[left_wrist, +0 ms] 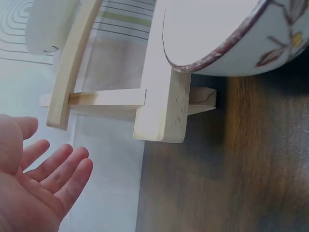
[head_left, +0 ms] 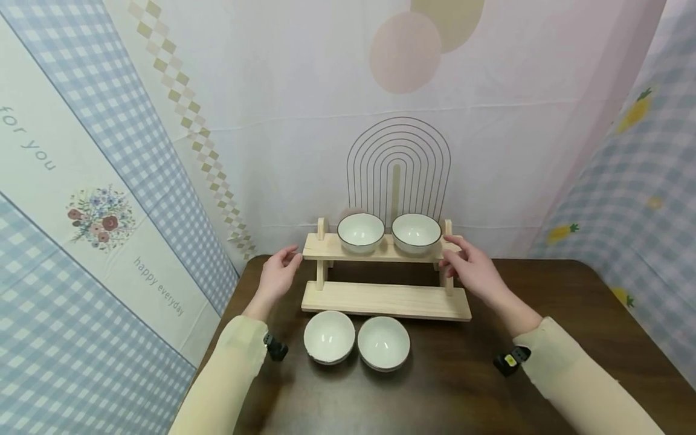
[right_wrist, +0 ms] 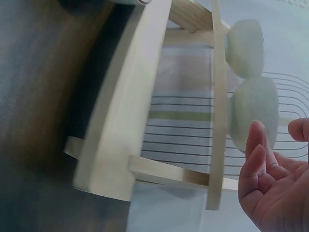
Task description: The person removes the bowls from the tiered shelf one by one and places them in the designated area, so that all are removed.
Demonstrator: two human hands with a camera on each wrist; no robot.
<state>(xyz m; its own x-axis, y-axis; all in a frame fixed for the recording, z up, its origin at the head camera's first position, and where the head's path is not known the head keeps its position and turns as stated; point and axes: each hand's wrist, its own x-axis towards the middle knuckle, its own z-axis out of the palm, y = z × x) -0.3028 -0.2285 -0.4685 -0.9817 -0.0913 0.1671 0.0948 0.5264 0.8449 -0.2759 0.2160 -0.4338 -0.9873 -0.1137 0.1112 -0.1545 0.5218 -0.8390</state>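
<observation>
A two-tier wooden rack stands on the table. Side by side on its upper shelf sit two white bowls with dark rims, the left bowl and the right bowl. My left hand is beside the shelf's left end; the left wrist view shows its loosely spread fingers apart from the wood. Beside the right end, close to the right bowl, is my right hand. Its fingers are slightly bent with nothing between them; whether they touch the bowl or shelf I cannot tell.
Two more white bowls, a left one and a right one, stand on the dark wooden table before the rack. In the left wrist view a nearby bowl shows a floral outside. A printed cloth hangs behind the rack.
</observation>
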